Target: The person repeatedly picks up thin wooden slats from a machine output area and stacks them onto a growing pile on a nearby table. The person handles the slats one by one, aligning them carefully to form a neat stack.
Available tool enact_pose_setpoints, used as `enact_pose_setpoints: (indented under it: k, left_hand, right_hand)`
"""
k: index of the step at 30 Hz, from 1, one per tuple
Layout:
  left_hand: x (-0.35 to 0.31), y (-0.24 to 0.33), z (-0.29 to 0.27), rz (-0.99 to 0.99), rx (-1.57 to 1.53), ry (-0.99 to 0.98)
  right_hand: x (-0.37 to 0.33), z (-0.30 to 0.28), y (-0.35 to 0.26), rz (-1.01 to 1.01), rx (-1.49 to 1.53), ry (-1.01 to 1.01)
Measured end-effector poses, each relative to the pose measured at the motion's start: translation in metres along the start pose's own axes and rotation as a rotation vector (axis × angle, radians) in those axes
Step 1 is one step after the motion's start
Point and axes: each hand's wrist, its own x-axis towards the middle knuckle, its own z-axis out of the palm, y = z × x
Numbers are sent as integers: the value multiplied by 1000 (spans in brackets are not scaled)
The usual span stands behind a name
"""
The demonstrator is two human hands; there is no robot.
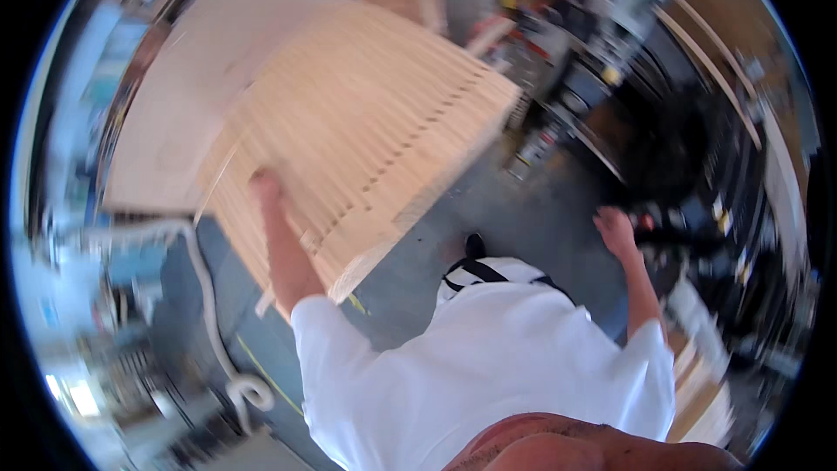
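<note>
A broad row of pale wooden strips lies side by side on a work surface in front of me to the left. A line of dark holes or notches runs across the strips near their right ends. Over the near left part of the strips, my left hand reaches out; motion smears its fingers, and whether it touches the wood is unclear. Away from the strips, my right hand hangs at my right side, its fingers loosely apart with nothing visible in them.
Behind the strips stretches a large pale board. A whitish hose curls along the grey floor at left. Dark, blurred machinery crowds the right side. Pieces of wood stand close behind my right arm.
</note>
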Motion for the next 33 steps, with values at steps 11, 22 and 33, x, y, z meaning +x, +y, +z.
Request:
enact_pose_setpoints:
  k: [11,22,33]
  left_hand:
    - [-305,239,-9,811,-632,-364]
    - [-711,236,69,1059,-121,-2179]
    - [-843,125,-5,982,408,-2572]
  right_hand:
    - [-103,3,-27,84,147,270]
    - [-417,26,-127,1023,152,887]
    - [-689,160,-230,2001,43,1717]
